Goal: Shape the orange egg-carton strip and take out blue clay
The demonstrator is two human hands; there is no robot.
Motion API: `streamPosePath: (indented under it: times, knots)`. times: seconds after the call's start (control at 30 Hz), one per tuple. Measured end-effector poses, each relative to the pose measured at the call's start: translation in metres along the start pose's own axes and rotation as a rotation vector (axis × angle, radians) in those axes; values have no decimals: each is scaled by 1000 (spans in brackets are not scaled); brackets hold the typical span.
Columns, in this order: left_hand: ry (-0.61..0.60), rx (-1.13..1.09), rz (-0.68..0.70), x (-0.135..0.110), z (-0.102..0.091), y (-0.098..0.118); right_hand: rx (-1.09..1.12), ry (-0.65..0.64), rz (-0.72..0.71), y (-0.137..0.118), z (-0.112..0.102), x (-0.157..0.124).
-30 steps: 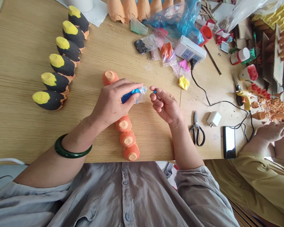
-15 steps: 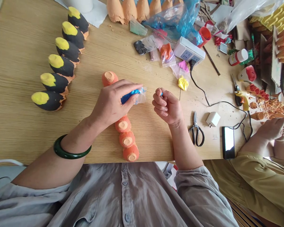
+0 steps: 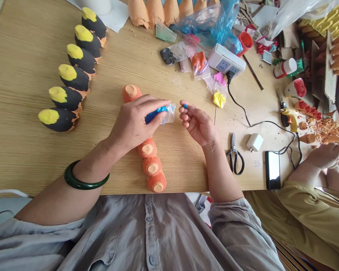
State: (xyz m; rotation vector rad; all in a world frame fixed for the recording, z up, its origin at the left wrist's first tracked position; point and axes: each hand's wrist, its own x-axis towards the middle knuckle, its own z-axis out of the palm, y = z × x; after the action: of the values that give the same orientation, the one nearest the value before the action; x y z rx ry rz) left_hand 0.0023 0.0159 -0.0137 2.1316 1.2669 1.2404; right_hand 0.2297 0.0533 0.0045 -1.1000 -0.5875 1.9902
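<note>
My left hand [image 3: 138, 118] is closed around a small clear bag of blue clay [image 3: 156, 114], its plastic end sticking out to the right. Beneath that hand runs a row of orange-painted cups [image 3: 152, 165] with pale round ends, partly hidden by the hand. A small blue clay ball [image 3: 185, 106] sits at the fingertips of my right hand [image 3: 198, 122], pinched by the thumb, with the other fingers loosely curled. At the left stands a slanting row of black egg-carton shapes [image 3: 68, 98] with yellow clay on their tips.
Bags of orange clay [image 3: 199, 62] and yellow clay [image 3: 219, 99] lie near a white power strip [image 3: 226, 60]. Scissors [image 3: 234, 154], a white charger [image 3: 254, 142] and a phone [image 3: 272, 170] are at the right. Another person's hands [image 3: 326, 156] work at the far right.
My right hand has shifted slightly left and its fingers have loosened, so the blue ball shows more. The left hand stays on the bag.
</note>
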Motion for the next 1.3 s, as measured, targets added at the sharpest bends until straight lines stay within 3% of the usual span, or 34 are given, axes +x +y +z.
streamPosePath:
  times: [0.3, 0.63, 0.97, 1.3]
  knots:
    - [-17, 8, -7, 0, -1, -1, -71, -1, -14, 2, -3, 1]
    - [52, 55, 64, 2, -1, 5, -48, -129, 95, -3, -9, -2]
    - [-4, 90, 18, 2, -3, 6, 47, -21, 5, -1, 5, -4]
    - [59, 21, 55, 2, -1, 8, -37, -127, 18, 3, -12, 2]
